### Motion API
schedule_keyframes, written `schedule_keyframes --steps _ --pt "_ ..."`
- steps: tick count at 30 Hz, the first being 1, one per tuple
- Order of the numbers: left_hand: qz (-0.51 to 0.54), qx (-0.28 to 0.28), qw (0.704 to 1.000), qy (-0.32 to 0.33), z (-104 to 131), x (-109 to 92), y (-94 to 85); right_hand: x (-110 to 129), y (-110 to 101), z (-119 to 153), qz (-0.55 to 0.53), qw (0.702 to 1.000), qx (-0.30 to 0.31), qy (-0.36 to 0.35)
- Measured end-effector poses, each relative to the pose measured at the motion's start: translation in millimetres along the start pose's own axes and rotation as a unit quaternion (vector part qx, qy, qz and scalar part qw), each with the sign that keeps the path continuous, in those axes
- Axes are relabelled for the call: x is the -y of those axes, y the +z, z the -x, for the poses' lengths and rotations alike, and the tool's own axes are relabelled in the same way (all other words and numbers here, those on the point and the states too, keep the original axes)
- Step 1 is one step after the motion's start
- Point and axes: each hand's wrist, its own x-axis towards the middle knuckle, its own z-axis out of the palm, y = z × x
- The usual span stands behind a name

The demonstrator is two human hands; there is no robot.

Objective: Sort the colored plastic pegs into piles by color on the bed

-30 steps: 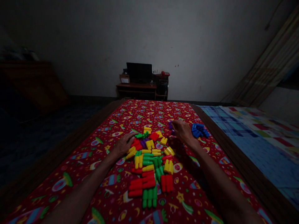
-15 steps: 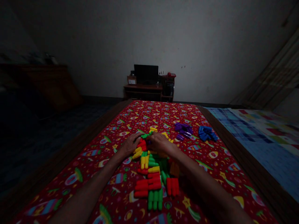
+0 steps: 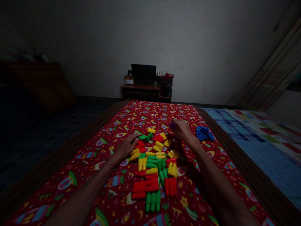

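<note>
Plastic finger-shaped building blocks on a red rocket-print cloth (image 3: 164,111); bearings taken from the middle of the mixed spread. Colour separation looks partial. Blue blocks (image 3: 204,134) are heaped on their own at 2 o'clock, well apart from the rest. Purple block (image 3: 172,126) shows at 1 o'clock, by the fingertips of the right hand (image 3: 182,129); no purple is visible among the mixed pieces, though the hand may cover more. Red, yellow and green remain intermingled: green block (image 3: 152,202) at 6 o'clock, red block (image 3: 170,187) at 5, yellow block (image 3: 151,130) at 12, others between them, some touching or overlapping. By count of visible pieces, the larger share is judged unsorted. Right hand: fingers bent inward, thumb side near the purple; cannot tell whether it is gripped or merely touched. Left hand (image 3: 127,147): at 10 o'clock, fingers loosely curved beside green and red pieces; fingertips partly obscured in dim light, so any hold cannot be told.
</note>
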Motion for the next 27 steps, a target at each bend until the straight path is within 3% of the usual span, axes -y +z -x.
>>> schedule_keyframes --steps 3,7,12,15,18,23,27 --pt "0.001 0.0 1.0 0.002 -0.4 0.5 0.2 -23.6 4.3 6.6 0.056 0.997 0.032 0.053" --pt "0.002 -0.001 1.0 0.003 -0.2 1.1 0.5 -34.8 5.8 8.4 0.054 0.996 0.034 0.058" --pt "-0.001 0.007 1.0 0.003 0.0 0.7 0.6 -19.0 -9.8 6.1 0.017 0.997 0.056 0.049" --pt "0.003 0.003 1.0 0.005 -0.1 -0.3 0.1 -2.6 -9.2 8.3 -0.021 0.99 0.141 -0.002" --pt "0.003 0.001 1.0 0.002 0.2 -0.5 0.2 5.4 0.2 10.6 -0.014 0.978 0.206 0.006" --pt "0.003 0.003 1.0 -0.005 0.4 0.5 0.9 -9.3 4.3 9.8 0.027 0.984 0.173 0.038" --pt "0.005 0.0 1.0 0.001 0.3 0.9 0.6 -14.3 -3.8 7.7 -0.005 0.989 0.15 0.014"
